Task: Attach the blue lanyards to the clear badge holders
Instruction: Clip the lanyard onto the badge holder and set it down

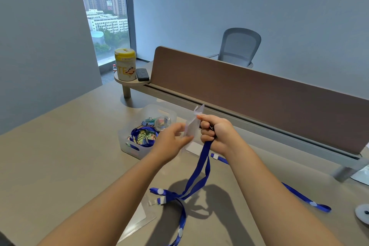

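My right hand (216, 134) is closed around the clip end of a blue lanyard (201, 171), whose strap hangs down to the desk. A clear badge holder (194, 121) sticks up above that fist. My left hand (172, 139), blurred, has its fingers spread at the holder's lower edge; a firm grip is not visible. Another clear badge holder (139, 217) with a blue lanyard (180, 225) attached lies on the desk near me. A further blue lanyard (305, 198) runs across the desk to the right.
A translucent bin (139, 152) behind my left hand holds binder clips and more blue lanyard. A brown divider panel (259, 96) closes the desk's far side. A yellow-lidded canister (125, 65) and a dark eraser (142, 74) stand on a small shelf. A white round object (362, 212) sits at the right edge.
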Demonstrator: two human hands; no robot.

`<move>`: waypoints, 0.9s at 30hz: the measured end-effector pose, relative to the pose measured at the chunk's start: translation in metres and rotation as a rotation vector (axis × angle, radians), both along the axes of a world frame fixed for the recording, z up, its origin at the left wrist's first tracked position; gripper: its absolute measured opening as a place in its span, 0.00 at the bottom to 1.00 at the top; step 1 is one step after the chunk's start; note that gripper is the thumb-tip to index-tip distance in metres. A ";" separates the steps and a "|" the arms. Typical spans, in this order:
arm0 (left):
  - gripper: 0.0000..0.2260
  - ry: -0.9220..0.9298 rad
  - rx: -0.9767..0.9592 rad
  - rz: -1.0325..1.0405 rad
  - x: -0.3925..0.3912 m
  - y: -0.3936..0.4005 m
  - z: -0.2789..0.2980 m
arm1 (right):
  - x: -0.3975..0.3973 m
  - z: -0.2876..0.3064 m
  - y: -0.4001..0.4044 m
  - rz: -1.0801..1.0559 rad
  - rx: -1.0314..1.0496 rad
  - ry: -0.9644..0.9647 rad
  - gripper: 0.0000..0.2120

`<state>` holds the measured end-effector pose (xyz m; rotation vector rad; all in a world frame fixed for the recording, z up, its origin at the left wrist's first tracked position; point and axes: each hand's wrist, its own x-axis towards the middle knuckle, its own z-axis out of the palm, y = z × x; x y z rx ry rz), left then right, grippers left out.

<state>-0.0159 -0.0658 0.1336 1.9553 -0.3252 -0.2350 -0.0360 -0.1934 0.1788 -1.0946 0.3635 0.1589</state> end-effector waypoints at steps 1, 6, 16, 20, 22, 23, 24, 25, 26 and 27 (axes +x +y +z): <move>0.13 -0.028 0.034 0.024 -0.001 -0.003 0.002 | 0.000 0.002 -0.002 0.003 0.001 0.002 0.11; 0.13 -0.367 0.252 0.191 0.001 -0.016 0.011 | -0.003 0.010 -0.018 -0.097 -0.574 -0.116 0.11; 0.06 -1.061 0.702 0.198 -0.002 -0.064 0.043 | -0.013 0.009 -0.073 -0.176 -1.552 -0.304 0.10; 0.08 -0.989 0.692 0.166 -0.006 -0.079 0.038 | -0.020 -0.001 -0.088 -0.116 -1.759 -0.299 0.11; 0.08 -0.967 0.671 0.117 -0.007 -0.083 0.030 | -0.018 -0.009 -0.096 -0.065 -1.613 -0.223 0.11; 0.08 -0.964 0.660 0.105 -0.007 -0.085 0.025 | -0.017 -0.013 -0.099 -0.031 -1.530 -0.180 0.10; 0.07 -0.957 0.647 0.100 -0.008 -0.086 0.021 | -0.017 -0.017 -0.101 0.008 -1.467 -0.140 0.10; 0.06 -0.937 0.621 0.114 -0.009 -0.087 0.017 | -0.017 -0.020 -0.102 0.045 -1.424 -0.112 0.10; 0.05 -0.894 0.578 0.131 -0.011 -0.088 0.014 | -0.018 -0.024 -0.103 0.068 -1.397 -0.095 0.09; 0.05 -0.834 0.533 0.155 -0.012 -0.090 0.012 | -0.019 -0.029 -0.104 0.073 -1.384 -0.091 0.08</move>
